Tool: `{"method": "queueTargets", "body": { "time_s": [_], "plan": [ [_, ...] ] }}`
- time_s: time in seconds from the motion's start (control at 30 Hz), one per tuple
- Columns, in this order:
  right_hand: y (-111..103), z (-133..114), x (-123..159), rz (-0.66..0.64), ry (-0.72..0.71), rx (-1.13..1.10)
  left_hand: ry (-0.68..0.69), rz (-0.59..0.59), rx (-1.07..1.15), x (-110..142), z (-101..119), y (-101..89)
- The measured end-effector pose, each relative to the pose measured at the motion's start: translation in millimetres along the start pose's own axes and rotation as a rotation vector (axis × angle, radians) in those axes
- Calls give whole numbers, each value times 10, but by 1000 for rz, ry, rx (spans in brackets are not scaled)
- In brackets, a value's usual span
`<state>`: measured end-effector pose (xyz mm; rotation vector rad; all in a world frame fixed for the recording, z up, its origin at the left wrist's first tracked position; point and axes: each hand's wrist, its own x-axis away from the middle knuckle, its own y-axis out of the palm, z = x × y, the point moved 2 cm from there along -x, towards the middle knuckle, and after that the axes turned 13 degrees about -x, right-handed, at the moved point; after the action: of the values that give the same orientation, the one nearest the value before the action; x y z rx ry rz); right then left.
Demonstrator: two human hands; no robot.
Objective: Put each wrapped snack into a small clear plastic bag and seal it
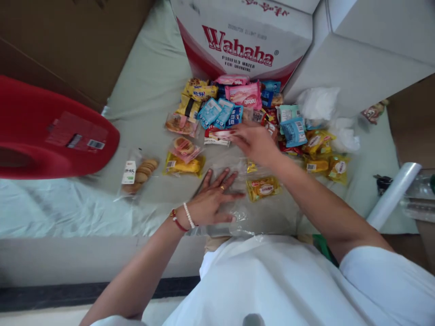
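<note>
My left hand (215, 199) lies flat with fingers spread on a clear plastic bag (241, 217) at the near edge of the cloth. A yellow snack packet (263, 188) lies on the plastic to the right of that hand. My right hand (254, 142) reaches over the snack pile, its fingers closed at the right end of a red-and-white snack packet (215, 136). Blue packets (214, 113) and a pink wafer packet (244, 95) lie just beyond. Left of the fingers, a round cookie packet (183, 148) rests on a yellow packet (183, 165).
A white-and-red water carton (244, 40) stands behind the pile. To the left are a red plastic object (57, 131) and a bag of cookies (141, 174). White bundles (319, 106), more yellow packets (317, 142) and a roll of clear film (394, 194) are on the right.
</note>
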<state>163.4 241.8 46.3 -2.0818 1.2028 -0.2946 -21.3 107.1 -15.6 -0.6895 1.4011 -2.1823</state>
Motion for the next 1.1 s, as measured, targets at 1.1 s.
{"method": "queueTargets", "body": {
  "time_s": [1.1],
  "plan": [
    [-86,-196,1433,-442,221,301,-258,7,-126,-54,231,60]
  ]
}}
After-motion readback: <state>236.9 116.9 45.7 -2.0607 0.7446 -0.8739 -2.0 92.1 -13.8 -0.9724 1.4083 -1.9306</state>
